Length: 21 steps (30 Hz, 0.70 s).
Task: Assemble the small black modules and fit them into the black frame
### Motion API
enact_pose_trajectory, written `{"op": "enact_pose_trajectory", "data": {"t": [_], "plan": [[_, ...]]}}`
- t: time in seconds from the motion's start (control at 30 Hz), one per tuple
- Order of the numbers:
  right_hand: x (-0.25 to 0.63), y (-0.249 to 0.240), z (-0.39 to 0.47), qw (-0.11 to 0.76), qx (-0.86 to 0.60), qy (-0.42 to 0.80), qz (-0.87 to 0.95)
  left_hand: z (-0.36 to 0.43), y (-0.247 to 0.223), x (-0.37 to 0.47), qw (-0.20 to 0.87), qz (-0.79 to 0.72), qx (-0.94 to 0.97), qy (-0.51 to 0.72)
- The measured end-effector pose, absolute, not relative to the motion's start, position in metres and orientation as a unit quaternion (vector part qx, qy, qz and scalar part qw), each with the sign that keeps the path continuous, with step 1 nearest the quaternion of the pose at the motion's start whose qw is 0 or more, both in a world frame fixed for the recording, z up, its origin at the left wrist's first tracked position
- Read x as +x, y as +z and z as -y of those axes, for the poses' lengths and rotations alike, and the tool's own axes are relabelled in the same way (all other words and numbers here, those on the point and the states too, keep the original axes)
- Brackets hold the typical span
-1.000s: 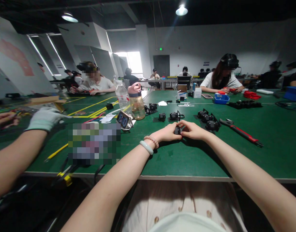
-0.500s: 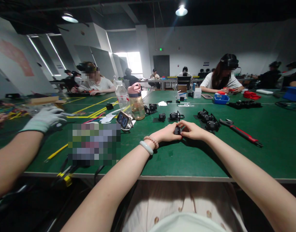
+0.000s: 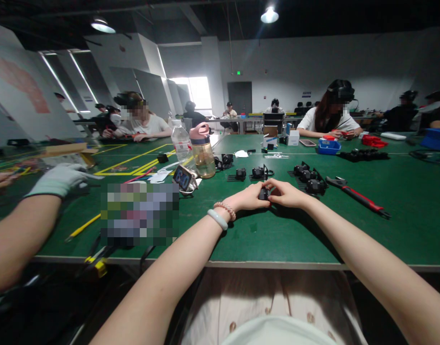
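The left hand (image 3: 251,197) and right hand (image 3: 286,194) were together over the near middle of the table (image 3: 295,242), their fingers closed around a small black part (image 3: 263,194), which they mostly hid. Just beyond them sat two black pieces (image 3: 258,172), and a cluster of similar black units (image 3: 309,179) lay to the right. Farther right was a wrench (image 3: 362,197) with a red and black handle. To the left, past the hands, a pink-lidded bottle (image 3: 204,158) stood upright beside a clear bottle (image 3: 182,143). At far left, a co-worker's gloved hand (image 3: 60,180) was over the table.
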State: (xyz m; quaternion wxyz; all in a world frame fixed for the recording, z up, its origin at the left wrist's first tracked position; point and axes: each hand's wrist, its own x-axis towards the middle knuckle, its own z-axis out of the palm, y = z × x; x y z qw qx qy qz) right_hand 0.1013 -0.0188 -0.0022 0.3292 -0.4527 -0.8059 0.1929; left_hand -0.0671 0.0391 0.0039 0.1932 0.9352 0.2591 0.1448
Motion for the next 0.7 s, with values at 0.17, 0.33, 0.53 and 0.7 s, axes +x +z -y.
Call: {"op": "enact_pose_trajectory", "data": {"t": [0.17,0.33,0.53,0.7], "plan": [[0.1019,-0.0032,0.0178,0.332,-0.459,0.214,0.796,-0.0399,0.0030,-0.0671,0.199,-0.257,0.934,0.146],[0.1025,-0.0038,0.0163,0.328,-0.464,0.209,0.795,-0.0374,0.0050,-0.0667,0.203,-0.270,0.930,0.143],[0.1027,-0.0030,0.0163,0.320,-0.466,0.199,0.801,-0.0348,0.0073,-0.0664,0.201,-0.272,0.931,0.139],[0.1023,-0.0022,0.0171,0.318,-0.470,0.206,0.797,-0.0324,0.0096,-0.0662,0.203,-0.269,0.931,0.139]]}}
